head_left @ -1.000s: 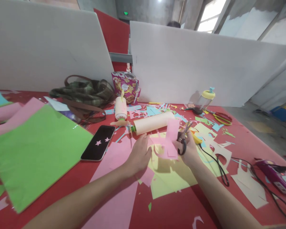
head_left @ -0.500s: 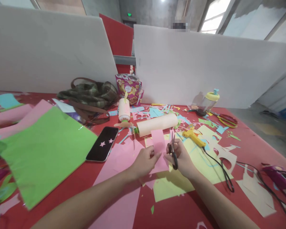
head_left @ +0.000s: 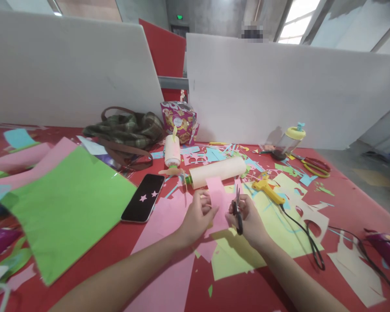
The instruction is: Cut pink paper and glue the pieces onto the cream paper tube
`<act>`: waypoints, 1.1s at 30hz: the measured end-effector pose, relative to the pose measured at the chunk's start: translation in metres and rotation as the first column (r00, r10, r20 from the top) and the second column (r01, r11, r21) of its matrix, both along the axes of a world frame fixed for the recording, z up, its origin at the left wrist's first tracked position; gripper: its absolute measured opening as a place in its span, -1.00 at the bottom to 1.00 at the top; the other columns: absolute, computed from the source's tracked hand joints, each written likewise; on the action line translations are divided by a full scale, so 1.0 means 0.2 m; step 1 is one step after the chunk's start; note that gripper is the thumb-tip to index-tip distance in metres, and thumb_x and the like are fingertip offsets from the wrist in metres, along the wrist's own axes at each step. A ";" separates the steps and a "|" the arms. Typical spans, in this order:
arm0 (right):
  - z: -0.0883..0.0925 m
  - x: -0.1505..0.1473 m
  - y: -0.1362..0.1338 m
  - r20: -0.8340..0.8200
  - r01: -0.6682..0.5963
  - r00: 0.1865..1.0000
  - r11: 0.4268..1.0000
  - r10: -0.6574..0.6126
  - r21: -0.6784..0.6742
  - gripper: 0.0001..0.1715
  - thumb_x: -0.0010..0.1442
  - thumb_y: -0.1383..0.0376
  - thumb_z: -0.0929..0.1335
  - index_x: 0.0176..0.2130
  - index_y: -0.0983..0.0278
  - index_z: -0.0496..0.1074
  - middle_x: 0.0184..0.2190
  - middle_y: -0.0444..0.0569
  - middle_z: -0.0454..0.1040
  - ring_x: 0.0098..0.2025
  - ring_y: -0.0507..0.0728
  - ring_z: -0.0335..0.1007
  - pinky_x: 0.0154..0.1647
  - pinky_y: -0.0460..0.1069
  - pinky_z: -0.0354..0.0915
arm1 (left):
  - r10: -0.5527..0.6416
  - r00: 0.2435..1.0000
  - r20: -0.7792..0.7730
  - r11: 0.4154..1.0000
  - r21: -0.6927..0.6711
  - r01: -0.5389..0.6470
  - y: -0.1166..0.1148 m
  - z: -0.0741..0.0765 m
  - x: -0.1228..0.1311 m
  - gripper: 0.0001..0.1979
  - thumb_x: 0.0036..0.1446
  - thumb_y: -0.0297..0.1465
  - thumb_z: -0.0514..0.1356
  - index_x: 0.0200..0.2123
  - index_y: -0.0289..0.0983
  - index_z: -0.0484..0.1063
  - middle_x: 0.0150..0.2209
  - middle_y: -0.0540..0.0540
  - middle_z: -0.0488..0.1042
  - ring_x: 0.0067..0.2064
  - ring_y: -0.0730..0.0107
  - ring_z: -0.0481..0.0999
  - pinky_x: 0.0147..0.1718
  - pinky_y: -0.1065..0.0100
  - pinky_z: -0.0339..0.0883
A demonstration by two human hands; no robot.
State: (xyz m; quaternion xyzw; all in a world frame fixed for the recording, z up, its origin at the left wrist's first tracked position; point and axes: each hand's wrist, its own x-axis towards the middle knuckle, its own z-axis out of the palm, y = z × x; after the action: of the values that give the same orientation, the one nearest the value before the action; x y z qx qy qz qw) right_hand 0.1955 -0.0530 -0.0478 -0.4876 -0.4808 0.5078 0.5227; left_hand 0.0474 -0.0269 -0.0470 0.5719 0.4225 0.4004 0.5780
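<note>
My right hand (head_left: 251, 221) is wrapped around black-handled scissors (head_left: 238, 214), whose blades point away from me. Its thumb and fingertips also meet the right edge of a pink paper strip (head_left: 218, 197). At the strip's left edge is my left hand (head_left: 195, 219), its fingers curled and its thumb tip on the paper; how far the fingers reach behind is hidden. Just beyond the strip lies a cream paper-wrapped tube (head_left: 217, 171) with a green end. Beneath my hands are a large pink sheet (head_left: 164, 255) and a pale yellow sheet (head_left: 237, 260).
A phone (head_left: 143, 198) bearing two pink stars and a green sheet (head_left: 71, 212) lie left. On the right are a yellow glue gun (head_left: 268, 190) with its cord, red-and-yellow-handled scissors (head_left: 316, 167) and a clear yellow-topped cup (head_left: 289, 141). A bag (head_left: 126, 128) and snack packet (head_left: 180, 121) stand behind.
My left fingers have shifted up and left, showing more beside the pink strip's edge. The right hand still holds the scissors. The whole view has slid slightly.
</note>
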 end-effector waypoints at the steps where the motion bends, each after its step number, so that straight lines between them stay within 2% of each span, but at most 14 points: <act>1: 0.00 0.00 0.00 0.002 0.004 1.000 1.000 -0.004 0.004 -0.59 -0.18 0.53 0.32 -0.36 0.20 0.10 -0.51 -0.26 0.23 -0.53 -0.07 0.18 -0.57 -0.17 0.12 | 0.033 0.999 0.019 0.999 0.012 -0.033 0.00 0.00 0.00 -0.69 -0.01 -0.38 0.10 -0.24 -0.19 -0.02 -0.38 0.07 0.26 -0.64 0.68 0.23 -0.70 0.58 0.12; 4: -0.02 0.01 0.01 0.001 0.004 1.000 1.000 -0.004 0.010 -0.59 -0.17 0.53 0.32 -0.34 0.20 0.11 -0.50 -0.26 0.23 -0.52 -0.07 0.19 -0.56 -0.16 0.13 | 0.034 0.999 -0.027 0.995 0.093 -0.031 0.00 0.00 -0.01 -0.70 -0.04 -0.43 0.11 -0.24 -0.20 0.05 -0.32 0.02 0.25 -0.57 0.64 0.30 -0.64 0.54 0.20; 8: -0.03 0.01 0.01 0.021 0.002 1.000 1.000 -0.002 0.009 -0.59 -0.17 0.53 0.31 -0.34 0.19 0.10 -0.50 -0.25 0.24 -0.52 -0.06 0.20 -0.55 -0.15 0.15 | -0.016 0.964 -0.266 0.947 0.304 0.100 0.01 0.04 -0.02 -0.97 -0.05 -0.48 0.10 -0.44 -0.29 0.30 -0.43 -0.01 0.33 -0.43 0.48 0.36 -0.42 0.42 0.28; 11: -0.04 0.00 0.01 0.035 -0.006 0.999 1.000 0.006 0.004 -0.60 -0.15 0.51 0.33 -0.34 0.19 0.10 -0.50 -0.25 0.23 -0.55 -0.07 0.18 -0.56 -0.14 0.17 | 0.012 0.940 -0.340 0.920 0.373 0.123 0.01 0.05 -0.03 -0.96 -0.04 -0.48 0.10 -0.47 -0.29 0.35 -0.45 -0.03 0.36 -0.39 0.43 0.37 -0.38 0.39 0.28; 17: -0.02 0.01 0.00 -0.005 -0.084 0.996 0.996 0.084 -0.011 -0.63 -0.07 0.37 0.34 -0.30 0.18 0.08 -0.45 -0.20 0.21 -0.50 -0.03 0.20 -0.52 -0.09 0.23 | 0.043 0.931 -0.363 0.897 0.425 0.124 0.04 0.06 -0.07 -0.91 -0.03 -0.49 0.09 -0.39 -0.30 0.36 -0.38 -0.06 0.37 -0.34 0.43 0.38 -0.37 0.42 0.29; 25: 0.08 -0.01 -0.03 -0.044 -0.248 0.968 0.967 0.245 -0.061 -0.69 0.03 0.18 0.29 -0.24 0.16 0.08 -0.35 -0.13 0.20 -0.30 0.04 0.24 -0.38 -0.04 0.25 | 0.201 0.920 -0.337 0.844 0.537 0.012 0.16 0.24 -0.15 -0.85 -0.05 -0.48 0.11 -0.32 -0.30 0.35 -0.36 -0.06 0.36 -0.40 0.47 0.37 -0.39 0.43 0.31; 30: 0.08 -0.04 -0.07 -0.066 -0.318 0.948 0.941 0.312 -0.121 -0.69 0.05 0.21 0.29 -0.21 0.17 0.09 -0.29 -0.08 0.21 -0.20 0.07 0.21 -0.32 -0.03 0.23 | 0.162 0.945 -0.283 0.861 0.508 0.004 0.18 0.31 -0.16 -0.84 -0.02 -0.47 0.09 -0.29 -0.31 0.31 -0.31 -0.08 0.34 -0.43 0.50 0.38 -0.42 0.43 0.33; 33: 0.08 -0.06 -0.09 -0.099 -0.337 0.941 0.931 0.325 -0.139 -0.70 0.06 0.24 0.29 -0.20 0.18 0.10 -0.28 -0.07 0.22 -0.19 0.08 0.21 -0.30 -0.02 0.22 | 0.168 0.934 -0.316 0.855 0.518 0.021 0.17 0.32 -0.15 -0.83 -0.03 -0.47 0.10 -0.28 -0.30 0.31 -0.31 -0.07 0.33 -0.43 0.50 0.38 -0.41 0.41 0.34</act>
State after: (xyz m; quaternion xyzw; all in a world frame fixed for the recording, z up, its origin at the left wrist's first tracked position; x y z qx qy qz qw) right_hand 0.1835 -0.0719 -0.0320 -0.4194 -0.4958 0.6418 0.4078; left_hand 0.0173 0.0065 0.0175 0.7500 0.4181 0.4124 0.3043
